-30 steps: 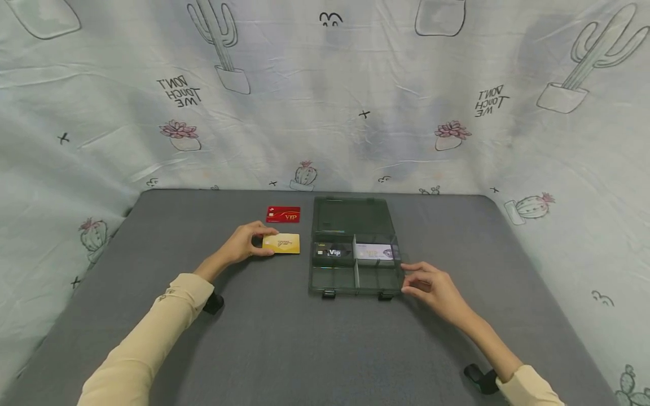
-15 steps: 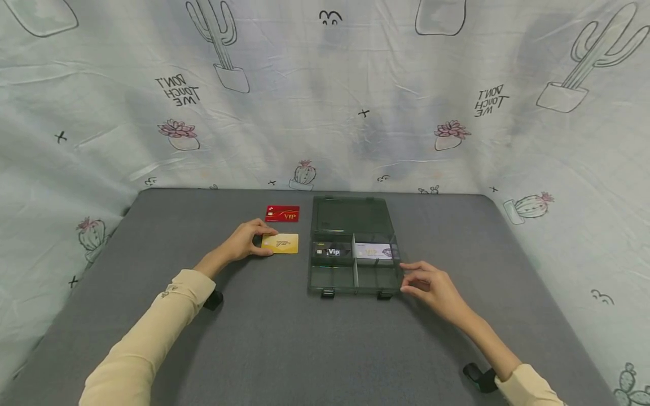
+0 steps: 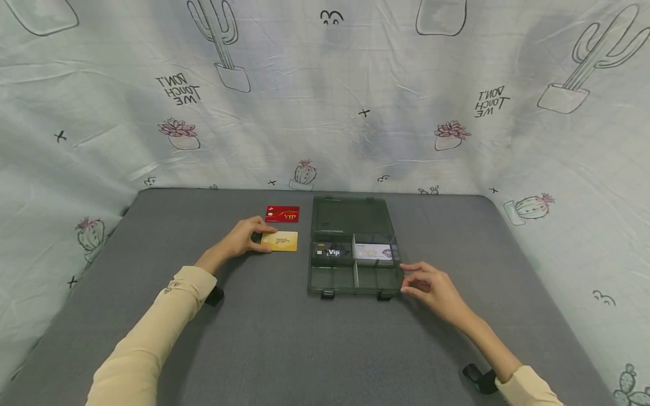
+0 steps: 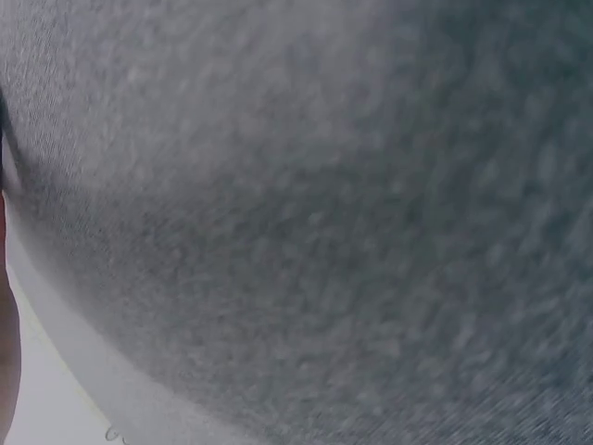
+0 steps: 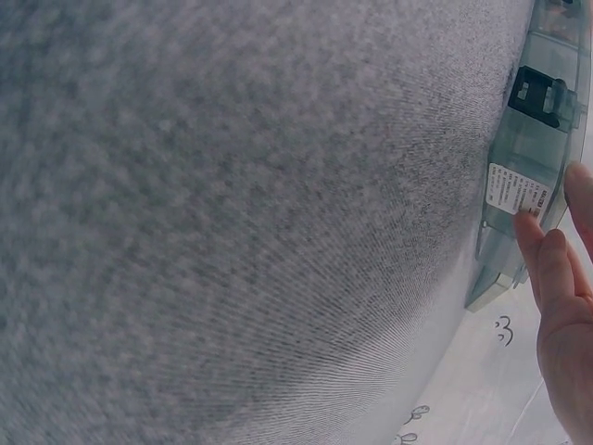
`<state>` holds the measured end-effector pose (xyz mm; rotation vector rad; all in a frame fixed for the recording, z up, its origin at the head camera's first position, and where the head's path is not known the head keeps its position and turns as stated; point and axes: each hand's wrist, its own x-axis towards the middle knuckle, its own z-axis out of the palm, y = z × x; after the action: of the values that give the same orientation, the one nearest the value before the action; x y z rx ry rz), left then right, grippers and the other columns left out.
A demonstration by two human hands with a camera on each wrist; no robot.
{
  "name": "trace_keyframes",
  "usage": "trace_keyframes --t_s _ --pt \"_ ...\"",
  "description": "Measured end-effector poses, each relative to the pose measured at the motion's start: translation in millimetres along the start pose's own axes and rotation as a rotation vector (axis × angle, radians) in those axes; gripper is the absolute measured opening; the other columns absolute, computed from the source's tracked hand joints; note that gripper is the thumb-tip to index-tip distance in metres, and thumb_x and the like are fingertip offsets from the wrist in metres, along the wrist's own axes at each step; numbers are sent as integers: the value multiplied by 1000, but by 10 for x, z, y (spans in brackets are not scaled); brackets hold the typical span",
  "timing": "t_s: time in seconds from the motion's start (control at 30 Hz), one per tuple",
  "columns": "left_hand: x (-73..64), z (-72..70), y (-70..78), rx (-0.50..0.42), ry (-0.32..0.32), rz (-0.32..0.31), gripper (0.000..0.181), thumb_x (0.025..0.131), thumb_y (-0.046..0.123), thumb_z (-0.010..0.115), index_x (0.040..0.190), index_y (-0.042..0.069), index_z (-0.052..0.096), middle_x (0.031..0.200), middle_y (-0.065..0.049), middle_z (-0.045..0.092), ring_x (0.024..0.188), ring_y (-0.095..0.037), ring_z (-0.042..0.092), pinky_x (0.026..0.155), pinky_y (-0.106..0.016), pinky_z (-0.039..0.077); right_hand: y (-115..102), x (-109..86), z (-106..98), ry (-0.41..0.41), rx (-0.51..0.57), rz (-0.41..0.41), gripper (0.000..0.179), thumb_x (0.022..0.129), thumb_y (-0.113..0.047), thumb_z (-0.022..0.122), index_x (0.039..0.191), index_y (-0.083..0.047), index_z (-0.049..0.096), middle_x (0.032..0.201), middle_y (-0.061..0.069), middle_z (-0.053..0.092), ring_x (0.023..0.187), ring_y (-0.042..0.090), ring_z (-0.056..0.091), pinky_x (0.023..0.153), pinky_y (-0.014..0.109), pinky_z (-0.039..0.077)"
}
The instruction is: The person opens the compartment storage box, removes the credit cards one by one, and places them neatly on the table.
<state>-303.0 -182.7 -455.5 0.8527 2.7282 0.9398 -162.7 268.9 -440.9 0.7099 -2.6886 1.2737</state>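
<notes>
In the head view my left hand pinches the left end of a yellow card between thumb and fingers, over the grey table. Just beyond it lies a red VIP card. A dark translucent divided box stands to the right with its lid laid back. A black Vip card and a white VIP card lie in its two far compartments. My right hand touches the box's right side with its fingertips. The right wrist view shows these fingers beside a white label.
Two black latches, one of them the left latch, sit on the box's near edge. Behind the grey table hangs a pale curtain with cactus prints. Only table cloth and a sliver of hand show in the left wrist view.
My left hand has shifted very slightly away from me with the yellow card in it. The right hand, the box and the other cards have stayed in place.
</notes>
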Motion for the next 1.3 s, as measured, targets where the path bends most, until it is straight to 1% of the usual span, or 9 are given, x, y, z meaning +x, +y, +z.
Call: trace_keyframes --t_s 0.1,0.27,0.5,0.6,0.87,0.97,1.17,1.3 --pt "3 -15 -15 -1 1 -5 50 71 10 84 117 -2 67 98 -10 58 92 -25 52 84 -43 43 4 -6 0 1 -1 -6 14 77 -2 76 80 -14 69 115 20 61 98 33 65 79 33 53" --pt "11 -44 -3 -7 -12 -38 52 71 11 84 119 -2 66 102 -12 58 94 -27 52 86 -45 45 1 -5 -3 4 9 -16 14 77 -2 76 80 -14 69 115 20 62 98 33 65 79 32 53" --pt "43 -61 23 -7 -51 -101 51 74 12 82 121 0 65 114 -16 56 109 -33 51 96 -51 42 0 -3 -6 12 5 -29 14 76 -1 76 80 -13 69 113 20 62 96 33 65 79 32 53" --pt "43 -59 26 -8 -55 -107 52 74 12 82 122 0 65 117 -18 56 111 -35 50 97 -52 41 0 -1 -6 10 2 -32 14 77 -1 76 80 -13 70 113 20 62 96 33 65 79 32 53" --pt "37 -44 38 38 -38 -49 53 74 14 82 122 -2 64 118 -21 55 111 -37 50 96 -54 40 13 -10 -13 21 -3 -33 15 76 0 76 80 -13 70 113 20 62 95 32 66 78 32 53" --pt "27 -35 36 44 -34 -53 55 74 15 83 122 -2 64 119 -21 55 112 -38 50 97 -54 39 11 -15 -12 17 -4 -29 15 76 -1 76 80 -14 70 113 19 62 95 32 66 79 32 53" --pt "9 -16 17 22 -20 -59 59 73 15 84 125 -1 62 122 -22 56 111 -37 52 95 -53 42 13 -25 -5 16 -1 -27 14 77 -2 76 80 -14 70 114 19 62 95 31 66 79 32 53" --pt "-1 -27 1 17 -12 -51 57 72 15 84 123 0 64 120 -20 58 111 -36 54 95 -51 44 16 -22 2 12 1 -17 14 77 -1 76 81 -13 70 113 19 62 97 32 65 79 33 53"
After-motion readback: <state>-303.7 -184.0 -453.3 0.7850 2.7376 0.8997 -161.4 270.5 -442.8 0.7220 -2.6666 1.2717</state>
